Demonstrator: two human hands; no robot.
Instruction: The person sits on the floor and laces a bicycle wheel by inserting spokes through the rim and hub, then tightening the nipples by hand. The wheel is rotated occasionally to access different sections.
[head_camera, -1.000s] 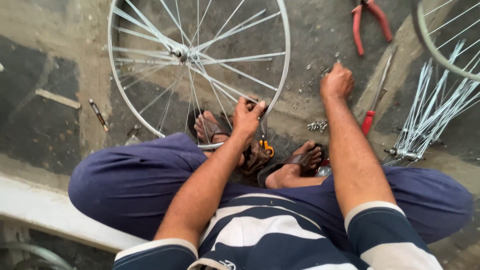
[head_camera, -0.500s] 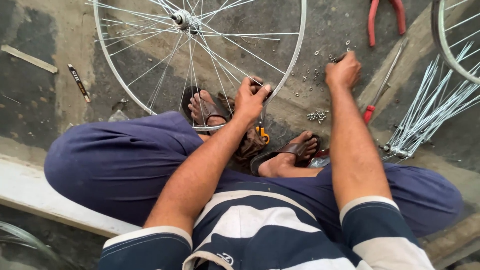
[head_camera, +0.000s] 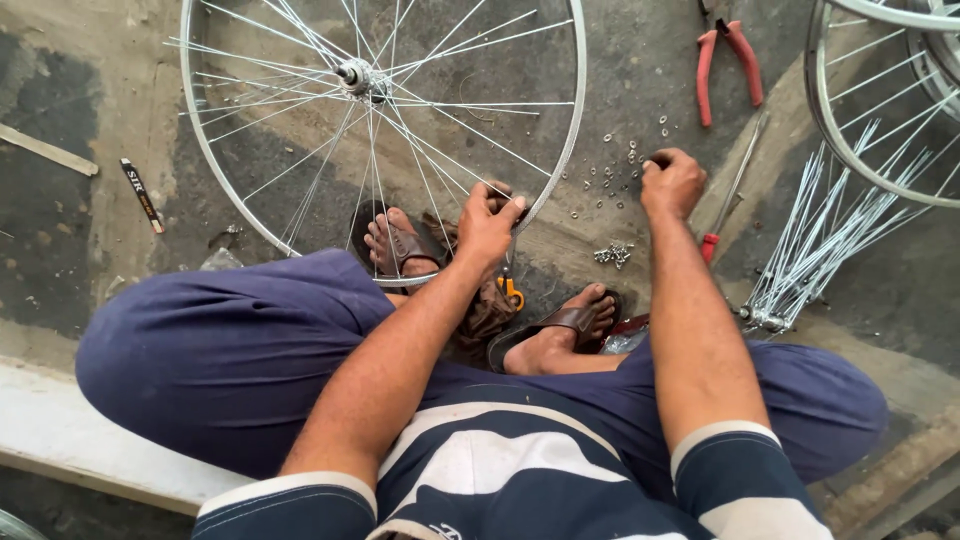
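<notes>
The left hand (head_camera: 490, 222) is closed around the rim of the bicycle wheel (head_camera: 560, 160), which lies flat on the concrete floor (head_camera: 660, 60) in front of the person's sandalled feet. The right hand (head_camera: 672, 182) is curled, its fingertips pinching among the small nuts (head_camera: 612, 175) scattered just beside the rim. Red pliers (head_camera: 730, 60) lie further away, loose spokes (head_camera: 830, 240) to the right.

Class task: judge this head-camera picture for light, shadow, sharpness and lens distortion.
Head view: soft, even daylight, only faint shadows under the wheel rim; left hand and right hand sharp; wide-angle lens bows the frame edges; spokes gleam without harsh glare.
</notes>
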